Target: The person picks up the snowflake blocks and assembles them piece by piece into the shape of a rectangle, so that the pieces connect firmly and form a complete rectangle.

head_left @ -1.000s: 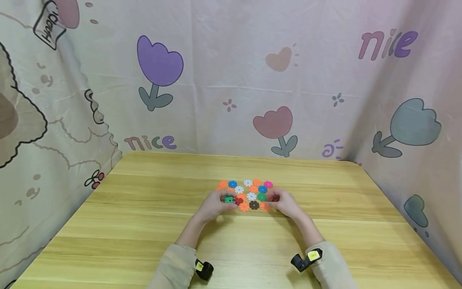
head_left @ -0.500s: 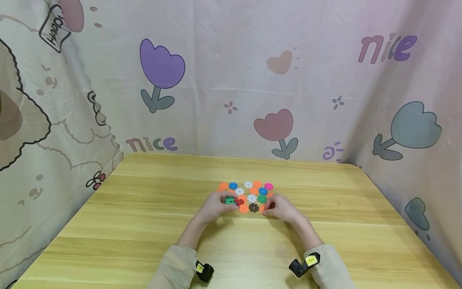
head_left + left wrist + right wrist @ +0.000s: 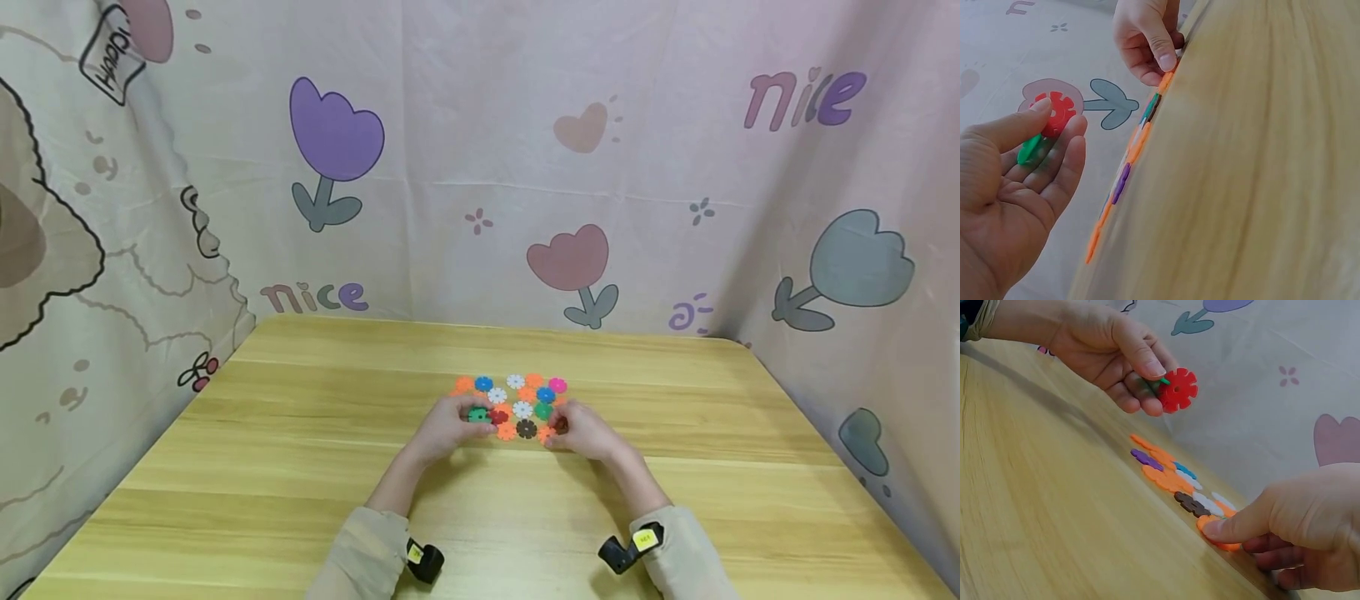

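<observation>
Between thumb and fingers my left hand (image 3: 442, 429) holds a red notched snowflake disc (image 3: 1179, 389) joined to a green snowflake disc (image 3: 1030, 150), raised above the table. My right hand (image 3: 588, 429) is at the near right corner of the spread of discs. Its thumb lies on an orange snowflake disc (image 3: 1230, 547) and a finger meets the edge, pinching it low at the tabletop; the other fingers curl beneath. Next to that disc lies a brown disc (image 3: 527, 429). A purple disc (image 3: 1147, 459) shows in both wrist views but is hidden in the head view.
Several flat discs lie loosely spread on the wooden table (image 3: 262, 467), among them a pink disc (image 3: 557, 385), a blue disc (image 3: 483, 383) and a white disc (image 3: 515, 381). A printed curtain (image 3: 450, 125) hangs behind the table and along its sides.
My right hand has shifted slightly left and nearer, onto the orange disc at the near right corner. The left hand keeps its place with the red and green discs.
</observation>
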Tool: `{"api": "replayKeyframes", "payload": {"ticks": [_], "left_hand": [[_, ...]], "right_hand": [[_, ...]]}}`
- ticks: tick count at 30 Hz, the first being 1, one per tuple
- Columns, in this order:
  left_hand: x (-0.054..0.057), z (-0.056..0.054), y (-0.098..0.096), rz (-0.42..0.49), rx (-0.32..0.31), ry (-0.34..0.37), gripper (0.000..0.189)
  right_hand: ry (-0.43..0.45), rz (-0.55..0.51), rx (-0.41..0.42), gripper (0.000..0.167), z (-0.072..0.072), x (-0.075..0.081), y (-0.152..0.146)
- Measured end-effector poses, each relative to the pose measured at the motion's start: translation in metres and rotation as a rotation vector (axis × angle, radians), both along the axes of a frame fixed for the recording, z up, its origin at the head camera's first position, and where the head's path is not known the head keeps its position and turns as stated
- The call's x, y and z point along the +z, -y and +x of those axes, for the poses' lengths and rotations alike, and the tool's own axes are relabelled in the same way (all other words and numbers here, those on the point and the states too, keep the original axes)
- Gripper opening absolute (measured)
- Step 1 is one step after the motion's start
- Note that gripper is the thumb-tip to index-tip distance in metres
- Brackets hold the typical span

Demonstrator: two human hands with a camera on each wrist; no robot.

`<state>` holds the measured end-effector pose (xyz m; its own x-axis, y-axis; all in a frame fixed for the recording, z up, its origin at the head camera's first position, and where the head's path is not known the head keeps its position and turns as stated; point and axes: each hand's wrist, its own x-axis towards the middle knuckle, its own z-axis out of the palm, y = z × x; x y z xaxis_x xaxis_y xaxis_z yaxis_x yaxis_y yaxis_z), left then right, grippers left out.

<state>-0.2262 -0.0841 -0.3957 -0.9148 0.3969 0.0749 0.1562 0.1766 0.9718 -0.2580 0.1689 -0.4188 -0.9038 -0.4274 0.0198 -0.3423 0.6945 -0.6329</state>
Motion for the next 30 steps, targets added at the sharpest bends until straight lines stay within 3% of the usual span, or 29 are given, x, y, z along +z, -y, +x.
{"api": "replayKeyframes", "payload": {"ticks": [2,9,16,21,25,30], "left_hand": [[0.006,0.004,-0.001,-0.003,-0.002,-0.007,0.028],[0.008,0.007,-0.001,0.004,0.001,-0.01,0.028],[0.011,0.007,-0.002,0.0,-0.009,-0.001,0.031],[0.011,0.007,-0.001,-0.023,-0.007,-0.009,0.029],[0.002,0.0,-0.002,-0.023,-0.008,-0.005,0.029],[-0.015,-0.011,-0.001,-0.006,-0.007,0.001,0.032]], "right_hand": [[0.023,-0.014,0.0,0.021,0.001,0.0,0.001],[0.063,-0.095,0.024,0.019,0.004,0.002,0.01],[0.217,-0.349,0.031,0.009,0.013,0.012,0.021],[0.332,-0.471,0.051,0.025,0.011,0.01,0.022],[0.364,-0.515,0.057,0.037,0.011,0.01,0.025],[0.38,-0.552,0.058,0.038,0.01,0.01,0.027]]}}
